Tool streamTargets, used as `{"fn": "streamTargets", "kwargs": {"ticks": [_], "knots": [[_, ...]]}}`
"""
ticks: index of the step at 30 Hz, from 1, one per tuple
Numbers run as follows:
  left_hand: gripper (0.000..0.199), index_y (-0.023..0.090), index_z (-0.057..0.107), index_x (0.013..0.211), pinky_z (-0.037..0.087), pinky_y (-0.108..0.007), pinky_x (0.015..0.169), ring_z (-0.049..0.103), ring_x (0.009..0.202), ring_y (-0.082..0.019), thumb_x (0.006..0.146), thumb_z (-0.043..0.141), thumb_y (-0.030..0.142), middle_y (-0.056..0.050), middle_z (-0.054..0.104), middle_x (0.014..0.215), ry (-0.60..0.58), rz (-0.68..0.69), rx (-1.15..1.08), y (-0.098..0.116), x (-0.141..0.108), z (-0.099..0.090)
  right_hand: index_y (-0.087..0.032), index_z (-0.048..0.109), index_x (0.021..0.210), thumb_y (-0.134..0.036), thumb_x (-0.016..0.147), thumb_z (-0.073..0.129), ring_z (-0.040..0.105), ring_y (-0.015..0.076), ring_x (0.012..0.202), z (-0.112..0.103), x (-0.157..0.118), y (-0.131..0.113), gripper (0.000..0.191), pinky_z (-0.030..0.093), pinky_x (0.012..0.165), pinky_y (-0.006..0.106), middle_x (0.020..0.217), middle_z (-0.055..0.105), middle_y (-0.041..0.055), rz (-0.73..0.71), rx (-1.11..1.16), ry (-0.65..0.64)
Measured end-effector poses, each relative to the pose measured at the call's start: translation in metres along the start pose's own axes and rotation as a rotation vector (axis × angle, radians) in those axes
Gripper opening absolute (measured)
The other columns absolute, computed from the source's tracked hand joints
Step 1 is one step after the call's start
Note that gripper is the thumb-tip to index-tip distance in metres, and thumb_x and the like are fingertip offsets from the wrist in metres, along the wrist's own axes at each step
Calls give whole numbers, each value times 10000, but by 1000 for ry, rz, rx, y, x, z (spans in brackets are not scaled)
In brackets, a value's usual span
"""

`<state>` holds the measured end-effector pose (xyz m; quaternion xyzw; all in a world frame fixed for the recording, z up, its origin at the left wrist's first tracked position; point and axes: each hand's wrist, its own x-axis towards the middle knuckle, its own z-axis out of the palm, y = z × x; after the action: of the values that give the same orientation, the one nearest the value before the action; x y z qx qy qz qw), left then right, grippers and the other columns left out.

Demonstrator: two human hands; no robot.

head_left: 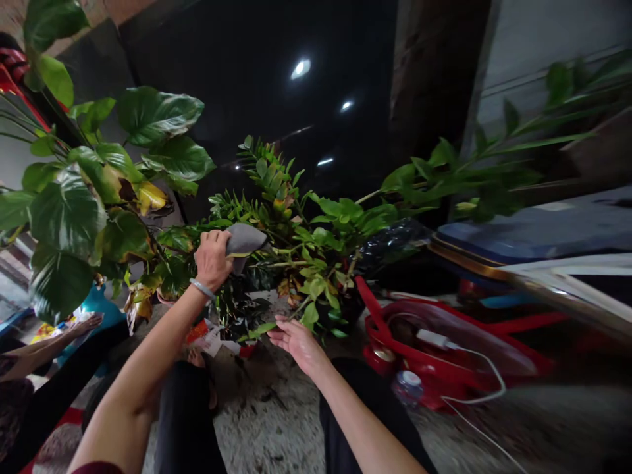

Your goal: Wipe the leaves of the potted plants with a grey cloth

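Note:
My left hand [213,260], with a bracelet on its wrist, is closed round a grey cloth [247,239] with a yellowish edge. It holds the cloth up among the foliage of a green potted plant [316,240]. Lower down and to the right, my right hand [295,341] is turned palm up, with thumb and fingertips at a low leafy stem [261,330]. That stem seems to lie between the thumb and fingers. The plant's pot is mostly hidden by leaves.
Large-leaved plant [69,210] stands at left, some leaves yellowed. At right are a red basket-like container [444,355], a white cable [486,395], a plastic bottle [409,387] and a blue-topped table [523,227]. Another person's arm [54,342] shows at far left.

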<state>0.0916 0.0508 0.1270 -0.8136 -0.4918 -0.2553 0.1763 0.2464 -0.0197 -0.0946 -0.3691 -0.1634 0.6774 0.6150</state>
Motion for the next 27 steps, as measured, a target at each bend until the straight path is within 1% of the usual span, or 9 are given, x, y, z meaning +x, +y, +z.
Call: {"fn": "streamTargets", "kwargs": {"ticks": [2, 7, 9, 13, 15, 17, 22, 24, 27], "knots": [[452, 230, 601, 1157, 491, -456, 913, 481, 1158, -334, 745, 661, 56, -131, 599, 1220, -64, -19, -16, 4, -5, 23, -213, 655, 893, -225, 644, 782, 771, 226, 695, 2, -3, 1, 279, 591, 694, 341, 736, 756, 18, -2, 3, -21], [397, 252, 639, 1024, 495, -378, 782, 517, 1061, -289, 711, 605, 9, -92, 648, 1064, -518, 294, -52, 15, -62, 59, -215, 584, 753, -208, 619, 787, 761, 226, 665, -4, -1, 3, 243, 571, 675, 336, 699, 748, 16, 29, -71, -5], [405, 259, 644, 1044, 490, -380, 792, 516, 1072, -289, 715, 614, 25, -91, 655, 1071, -476, 297, -50, 10, -61, 46, -212, 593, 777, -180, 612, 784, 744, 215, 619, -6, 2, 2, 254, 563, 647, 328, 666, 731, 9, 47, -100, 24], [420, 250, 622, 1160, 476, -420, 899, 500, 1139, -308, 770, 629, 93, -97, 646, 1193, -122, 108, -58, -5, -16, 10, -207, 648, 941, -178, 637, 763, 745, 208, 625, -5, 3, 0, 327, 569, 664, 332, 680, 732, 8, 32, -72, 33], [468, 218, 594, 1226, 466, -430, 952, 484, 1179, -317, 772, 639, 113, -113, 621, 1265, 17, -28, -56, -8, -2, 9, -211, 641, 975, -199, 646, 758, 755, 210, 658, -2, 1, 1, 349, 570, 691, 335, 705, 744, 12, 14, -43, 34], [480, 192, 589, 1232, 467, -428, 960, 484, 1190, -321, 761, 637, 111, -131, 612, 1275, -22, -70, -49, -8, -8, 22, -216, 629, 996, -221, 647, 763, 766, 219, 708, 0, -2, 2, 374, 567, 720, 339, 737, 759, 22, 13, -27, 18], [389, 236, 623, 1027, 486, -373, 830, 543, 1083, -286, 681, 609, 58, -90, 656, 1061, -508, 220, -123, -6, -78, 56, -209, 631, 963, -203, 613, 744, 720, 203, 600, -1, -5, 0, 368, 556, 670, 332, 656, 721, -2, 45, -70, 27], [416, 241, 598, 1022, 481, -366, 825, 554, 1056, -276, 645, 615, 65, -76, 654, 1042, -507, 194, -198, -10, -99, 52, -201, 640, 956, -197, 605, 727, 678, 186, 526, -3, -4, -2, 362, 551, 632, 325, 600, 689, -19, 46, -95, 47], [404, 247, 557, 1012, 477, -360, 819, 582, 991, -256, 642, 621, 98, -52, 635, 999, -347, -73, -299, -16, -110, 34, -199, 645, 965, -237, 602, 751, 702, 197, 570, -9, -5, -5, 380, 554, 637, 319, 622, 698, -9, 12, -100, 37]]}}
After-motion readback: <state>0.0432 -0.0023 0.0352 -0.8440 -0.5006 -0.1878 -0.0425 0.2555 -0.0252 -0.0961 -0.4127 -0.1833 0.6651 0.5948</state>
